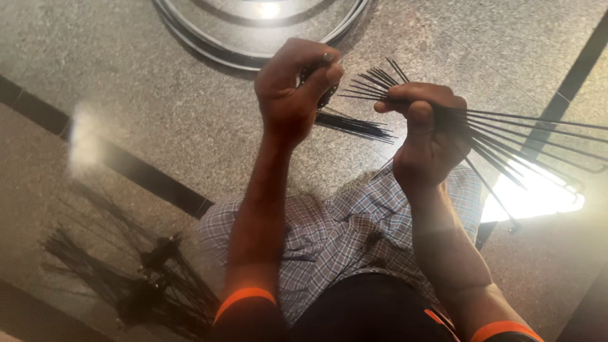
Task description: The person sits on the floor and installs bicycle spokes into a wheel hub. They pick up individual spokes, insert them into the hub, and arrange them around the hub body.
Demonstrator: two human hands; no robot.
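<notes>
**A:** What lies at eight o'clock?

**B:** A dark heap of sticks (136, 278) on the polished floor (158, 114), well apart from your hands.

**A:** And your left hand (292, 92)?

**B:** At twelve o'clock, fingers curled tight round a small bundle (351, 125) whose ends jut toward three o'clock. A metal tray (253, 38) sits just above it.

**A:** The right hand (425, 136)?

**B:** At one o'clock, near the left. You are pinching a fan of thin black sticks (506, 142), thumb pressed over them; they spread toward three o'clock.
</notes>
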